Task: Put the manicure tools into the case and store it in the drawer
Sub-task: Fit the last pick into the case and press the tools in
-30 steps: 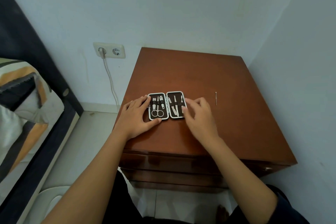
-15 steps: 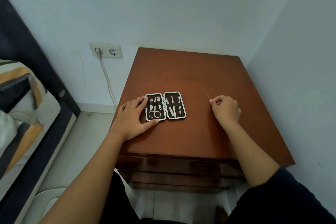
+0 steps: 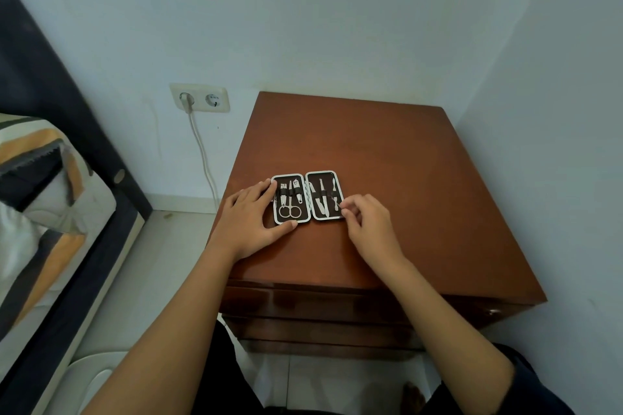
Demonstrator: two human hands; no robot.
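The case [image 3: 307, 197] lies open near the front left of the nightstand [image 3: 421, 185], most tools strapped in. The left hand [image 3: 251, 217] rests flat, fingers open, steadying it; the right hand [image 3: 365, 221] pinches a thin tool [image 3: 337, 204] into the right half. Closing and the drawer [image 3: 320, 305] remain.

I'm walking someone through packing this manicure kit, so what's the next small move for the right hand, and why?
Probably slide the thin tool under the elastic band in the case's right half. The right hand pinches it at the right edge of the open case, its tip pointing over that half, while the left hand lies against the case's left edge. No other loose tools show on the nightstand.
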